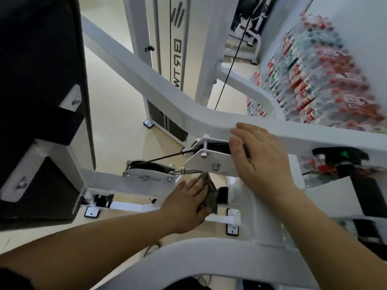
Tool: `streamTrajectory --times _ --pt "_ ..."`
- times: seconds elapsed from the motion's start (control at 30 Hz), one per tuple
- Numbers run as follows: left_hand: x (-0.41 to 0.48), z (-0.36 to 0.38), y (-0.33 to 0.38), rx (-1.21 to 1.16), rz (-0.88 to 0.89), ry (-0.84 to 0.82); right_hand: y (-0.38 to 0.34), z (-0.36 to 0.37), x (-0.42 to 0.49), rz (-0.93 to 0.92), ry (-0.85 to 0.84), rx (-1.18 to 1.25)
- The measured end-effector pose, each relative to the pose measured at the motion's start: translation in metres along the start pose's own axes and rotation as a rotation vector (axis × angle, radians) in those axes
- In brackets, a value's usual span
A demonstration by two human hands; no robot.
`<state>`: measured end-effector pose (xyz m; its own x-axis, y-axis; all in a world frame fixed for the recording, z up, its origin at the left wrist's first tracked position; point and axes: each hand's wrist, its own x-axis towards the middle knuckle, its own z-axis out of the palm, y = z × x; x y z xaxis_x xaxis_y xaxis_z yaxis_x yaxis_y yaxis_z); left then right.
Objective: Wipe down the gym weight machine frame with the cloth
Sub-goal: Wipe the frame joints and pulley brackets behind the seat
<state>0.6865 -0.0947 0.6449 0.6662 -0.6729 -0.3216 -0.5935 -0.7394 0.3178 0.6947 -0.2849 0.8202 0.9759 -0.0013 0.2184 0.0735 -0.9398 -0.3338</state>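
The white weight machine frame [159, 88] fills the view, with a curved upper beam running from upper left to right. My left hand [188, 204] presses a crumpled grey cloth [211, 195] against a lower white bar [117, 183], just under a bolted pulley bracket [209, 162]. The cloth shows only past my fingers. My right hand [263, 155] rests with fingers extended on the underside of the curved upper beam, beside the same bracket, and holds nothing.
A black padded seat back [37, 101] stands at the left. Black cables [232, 59] run through the frame to pulleys. Packs of bottled water [314, 76] are stacked at the right wall. The weight stack tower [167, 59] stands behind, on a beige floor.
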Motion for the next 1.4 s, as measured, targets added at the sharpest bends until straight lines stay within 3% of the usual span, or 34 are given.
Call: streamTrajectory --times 0.17,0.27,0.33,0.43,0.5,0.57,0.7,1.03,1.17,1.3,1.4 --pt "0.039 0.003 0.007 0.047 -0.006 0.113 0.009 0.002 -0.003 0.177 0.143 0.109" --pt "0.018 0.018 0.013 0.164 0.170 0.188 0.009 0.003 -0.003 0.223 0.126 0.106" --pt "0.012 0.016 0.014 -0.081 0.154 0.207 0.007 0.001 -0.001 0.230 0.096 0.094" --pt "0.017 -0.011 0.040 -0.691 -0.088 0.265 0.014 -0.006 -0.002 0.216 -0.027 0.049" --pt "0.017 -0.029 0.065 -1.091 -0.130 0.133 0.026 -0.011 -0.007 0.148 -0.121 0.010" --pt "0.012 -0.048 0.078 -1.295 -0.129 -0.014 0.036 -0.012 -0.013 0.097 -0.162 0.042" --pt "0.002 -0.083 0.087 -1.326 -0.160 -0.165 0.040 -0.005 -0.017 0.098 -0.117 0.129" --pt "-0.011 -0.103 0.092 -1.374 -0.139 -0.229 0.042 -0.002 -0.016 0.103 -0.083 0.141" --pt "-0.020 -0.115 0.102 -1.323 -0.163 -0.182 0.043 -0.001 -0.016 0.104 -0.080 0.135" --pt "-0.050 -0.136 0.108 -1.071 0.003 -0.136 0.043 -0.001 -0.016 0.108 -0.074 0.162" --pt "-0.048 -0.142 0.108 -1.194 -0.068 -0.153 0.043 -0.002 -0.017 0.107 -0.084 0.156"
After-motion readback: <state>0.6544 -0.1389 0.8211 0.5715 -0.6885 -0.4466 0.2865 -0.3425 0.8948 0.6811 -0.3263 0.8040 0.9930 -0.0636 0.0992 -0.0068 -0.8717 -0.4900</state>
